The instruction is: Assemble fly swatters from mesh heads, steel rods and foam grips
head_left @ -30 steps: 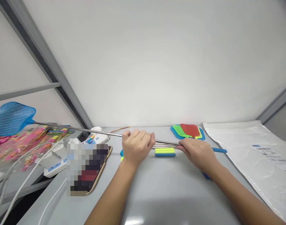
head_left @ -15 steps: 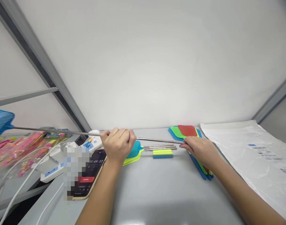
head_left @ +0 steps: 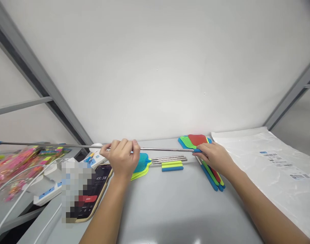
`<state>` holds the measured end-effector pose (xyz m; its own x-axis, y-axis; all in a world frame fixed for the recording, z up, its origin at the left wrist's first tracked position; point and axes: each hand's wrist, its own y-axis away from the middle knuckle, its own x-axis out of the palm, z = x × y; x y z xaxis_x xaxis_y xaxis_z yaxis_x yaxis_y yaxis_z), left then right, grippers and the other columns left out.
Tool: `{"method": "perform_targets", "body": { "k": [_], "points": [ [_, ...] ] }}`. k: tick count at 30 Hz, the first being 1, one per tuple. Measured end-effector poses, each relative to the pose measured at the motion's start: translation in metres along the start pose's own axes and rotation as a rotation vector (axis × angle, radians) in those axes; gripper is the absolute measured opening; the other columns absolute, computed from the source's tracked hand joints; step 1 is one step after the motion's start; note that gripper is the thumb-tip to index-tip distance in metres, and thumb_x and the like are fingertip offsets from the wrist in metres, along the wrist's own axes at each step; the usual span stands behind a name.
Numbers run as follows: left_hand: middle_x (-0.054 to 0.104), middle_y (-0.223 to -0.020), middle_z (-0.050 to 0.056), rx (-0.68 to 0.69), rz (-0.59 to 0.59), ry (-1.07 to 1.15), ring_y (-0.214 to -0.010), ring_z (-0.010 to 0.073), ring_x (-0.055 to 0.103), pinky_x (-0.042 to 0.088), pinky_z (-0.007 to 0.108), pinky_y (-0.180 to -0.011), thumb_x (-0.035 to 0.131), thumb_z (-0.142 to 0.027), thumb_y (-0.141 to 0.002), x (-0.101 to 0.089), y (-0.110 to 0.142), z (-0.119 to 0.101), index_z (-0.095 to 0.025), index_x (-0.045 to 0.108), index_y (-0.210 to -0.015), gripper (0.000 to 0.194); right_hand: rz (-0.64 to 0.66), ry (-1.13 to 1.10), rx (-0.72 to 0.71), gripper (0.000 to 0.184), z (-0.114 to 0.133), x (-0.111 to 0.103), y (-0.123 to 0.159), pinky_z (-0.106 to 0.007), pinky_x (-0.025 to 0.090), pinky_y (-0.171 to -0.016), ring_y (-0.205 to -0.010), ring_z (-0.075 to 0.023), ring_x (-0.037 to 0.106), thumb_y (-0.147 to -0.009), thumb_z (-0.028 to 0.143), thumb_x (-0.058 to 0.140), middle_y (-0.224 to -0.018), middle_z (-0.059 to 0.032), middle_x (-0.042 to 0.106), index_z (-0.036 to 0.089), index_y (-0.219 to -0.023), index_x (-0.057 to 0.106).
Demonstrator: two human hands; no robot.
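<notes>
A fly swatter [head_left: 167, 149] with a long metal rod spans the view, its blue head cut off at the left edge. My left hand [head_left: 123, 157] is wrapped round the middle of the rod. At the other end, my right hand [head_left: 216, 157] grips the blue handle [head_left: 197, 150], most of it hidden by the fingers. Between my hands on the table lie blue and yellow-green swatter heads [head_left: 142, 164], several thin metal rods [head_left: 169, 159], and yellow and blue handle grips [head_left: 172, 166]. Below my right hand, a stack of swatters shows several coloured handles [head_left: 210, 176] and a red head [head_left: 197, 139].
A phone with a timer [head_left: 95, 193] lies on the left, beside a white power strip [head_left: 49, 195] and cables. Further left are pink bagged goods [head_left: 23, 166]. White plastic packaging [head_left: 266, 176] covers the right of the grey table [head_left: 170, 210]. A white wall stands behind.
The swatter's head has slid further out past the left edge. A blue handle end now shows at my right fingers, and the rod is more level. The view has shifted slightly.
</notes>
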<state>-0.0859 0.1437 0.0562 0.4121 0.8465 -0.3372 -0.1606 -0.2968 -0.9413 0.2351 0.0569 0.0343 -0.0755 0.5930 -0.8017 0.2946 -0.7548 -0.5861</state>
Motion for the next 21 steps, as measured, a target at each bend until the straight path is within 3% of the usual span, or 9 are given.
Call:
{"method": "perform_targets", "body": {
  "k": [7,21],
  "points": [
    [0.048,-0.052,-0.003,-0.044,-0.017,0.019,-0.065,0.0177,0.045,0.022,0.046,-0.092,0.054,-0.018,-0.080,-0.002,-0.003,0.006,-0.020,0.038,-0.056,0.029,0.021,-0.022,0.066,0.040,0.005,0.000,0.000,-0.026,0.023,-0.053,-0.055,-0.0134,0.046,-0.095,0.049,0.041,-0.060,0.0012,0.055,0.020,-0.068,0.048],
    [0.053,-0.054,-0.004,0.058,0.087,0.122,-0.066,0.0159,0.048,0.021,0.045,-0.090,0.056,-0.019,-0.080,0.003,0.009,-0.030,-0.019,0.044,-0.058,0.025,0.052,-0.024,0.024,0.037,0.036,0.014,-0.003,-0.027,0.019,-0.050,-0.053,-0.0129,0.052,-0.098,0.038,0.039,-0.060,0.0000,0.060,0.019,-0.071,0.055]
  ]
}}
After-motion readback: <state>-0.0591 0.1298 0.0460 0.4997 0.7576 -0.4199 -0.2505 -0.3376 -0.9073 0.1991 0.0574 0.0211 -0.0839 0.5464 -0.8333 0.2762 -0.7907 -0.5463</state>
